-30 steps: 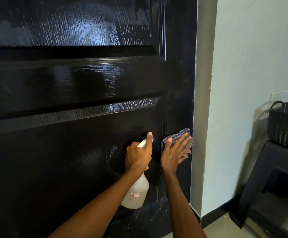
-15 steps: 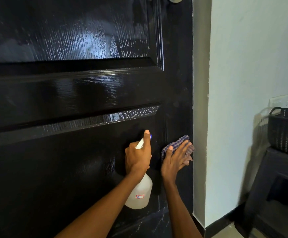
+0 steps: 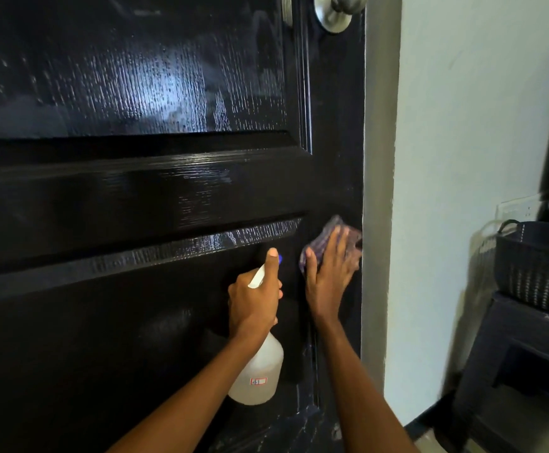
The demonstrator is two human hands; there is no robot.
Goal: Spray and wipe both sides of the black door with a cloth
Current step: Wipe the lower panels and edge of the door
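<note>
one basket (image 3: 539, 271) on stool (image 3: 508, 364), door knob (image 3: 335, 11)

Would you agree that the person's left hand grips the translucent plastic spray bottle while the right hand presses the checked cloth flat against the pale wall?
Not quite: in the head view the right hand presses the checked cloth against the black door, beside its edge, not the pale wall. The left hand does grip the translucent plastic spray bottle.
</note>
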